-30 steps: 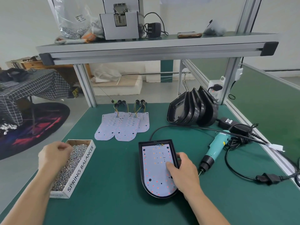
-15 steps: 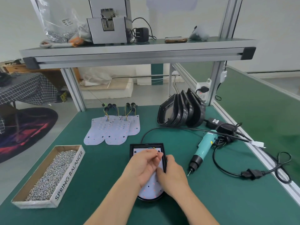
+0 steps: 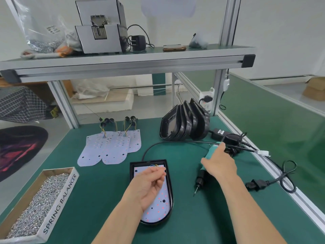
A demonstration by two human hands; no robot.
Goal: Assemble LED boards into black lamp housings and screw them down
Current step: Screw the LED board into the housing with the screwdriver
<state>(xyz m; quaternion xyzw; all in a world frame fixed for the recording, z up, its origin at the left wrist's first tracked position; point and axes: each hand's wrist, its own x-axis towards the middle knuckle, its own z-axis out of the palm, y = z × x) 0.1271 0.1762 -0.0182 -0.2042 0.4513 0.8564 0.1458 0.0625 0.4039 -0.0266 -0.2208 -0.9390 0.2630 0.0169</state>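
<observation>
Near left corner of the green-matted bench [image 3: 98, 187]: open cardboard box [image 3: 59, 201] of small silver screws [image 3: 40, 205]. Near centre: black D-shaped plastic lamp housing [image 3: 171, 194] lying flat, white LED board [image 3: 161, 206] seated inside it. Left hand [image 3: 149, 184] hangs over the board, palm up, fingers curled in; cannot tell if it holds anything. Toward the right edge: right hand [image 3: 219, 164] laid on the teal electric screwdriver [image 3: 201, 175], fingers fairly straight, not wrapped round it. Farther, left of centre: spare white LED boards [image 3: 109, 148], overlapping. Toward the far edge, right of centre: stack of empty black housings [image 3: 184, 125] on edge.
</observation>
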